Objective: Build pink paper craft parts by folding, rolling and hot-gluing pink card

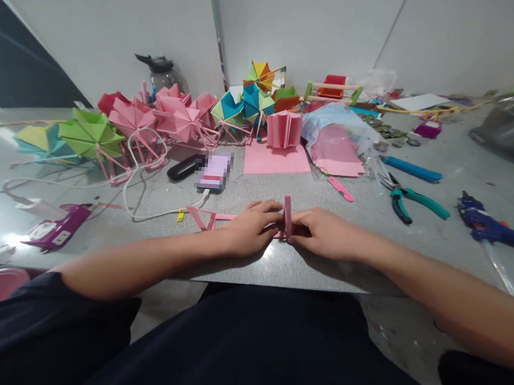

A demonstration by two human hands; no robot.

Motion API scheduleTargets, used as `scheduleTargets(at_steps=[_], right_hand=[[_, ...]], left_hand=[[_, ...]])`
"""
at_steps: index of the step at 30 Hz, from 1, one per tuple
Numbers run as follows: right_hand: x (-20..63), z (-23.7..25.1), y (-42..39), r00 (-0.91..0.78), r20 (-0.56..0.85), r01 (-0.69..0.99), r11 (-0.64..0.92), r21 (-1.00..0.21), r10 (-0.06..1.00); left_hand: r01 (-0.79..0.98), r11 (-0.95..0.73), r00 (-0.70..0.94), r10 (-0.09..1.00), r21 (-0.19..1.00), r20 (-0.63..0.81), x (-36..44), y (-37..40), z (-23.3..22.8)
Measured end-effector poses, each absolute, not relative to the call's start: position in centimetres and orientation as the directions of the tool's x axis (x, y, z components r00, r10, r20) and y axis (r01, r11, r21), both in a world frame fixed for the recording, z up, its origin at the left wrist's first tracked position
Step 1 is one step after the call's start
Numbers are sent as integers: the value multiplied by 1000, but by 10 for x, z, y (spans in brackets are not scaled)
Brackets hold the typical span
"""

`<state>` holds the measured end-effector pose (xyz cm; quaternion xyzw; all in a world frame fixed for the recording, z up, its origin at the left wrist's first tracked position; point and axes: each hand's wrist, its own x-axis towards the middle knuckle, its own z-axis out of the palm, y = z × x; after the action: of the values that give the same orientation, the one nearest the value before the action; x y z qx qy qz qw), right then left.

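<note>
A small frame of pink sticks lies near the table's front edge, its V-shaped end [199, 218] showing left of my hands. One pink stick [287, 213] stands upright between them. My left hand [251, 227] is closed over the frame, fingers bent and thumb near the upright stick's foot. With thumb and fingers together, my right hand [327, 232] pinches the frame just right of that stick. Fingers hide most of the joint. Behind them lie a pink paper sheet [277, 160] and a folded pink paper piece [284, 130].
Folded paper wheels on stick stands, one green [89, 134], line the back left. A phone [215, 171] with a white cable lies left of centre. On the right are green-handled pliers [419, 202], a blue glue gun [492, 223] and a plastic bag [332, 127] of pink paper.
</note>
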<state>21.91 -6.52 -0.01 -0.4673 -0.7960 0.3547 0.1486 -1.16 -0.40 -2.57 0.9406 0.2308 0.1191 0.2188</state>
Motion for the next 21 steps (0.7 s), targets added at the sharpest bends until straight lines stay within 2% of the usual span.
scheduleTargets(at_steps=[7, 13, 21], right_hand=[[232, 11, -63, -583, -77, 644, 401, -652, 809], [249, 18, -58, -422, -41, 812, 357, -462, 906], [243, 21, -66, -492, -112, 832, 428, -353, 863]], left_hand=[[421, -798, 861, 501, 431, 88, -15, -3, -29], [480, -788, 836, 544, 386, 70, -15, -6, -24], [508, -776, 833, 554, 374, 18, -13, -5, -20]])
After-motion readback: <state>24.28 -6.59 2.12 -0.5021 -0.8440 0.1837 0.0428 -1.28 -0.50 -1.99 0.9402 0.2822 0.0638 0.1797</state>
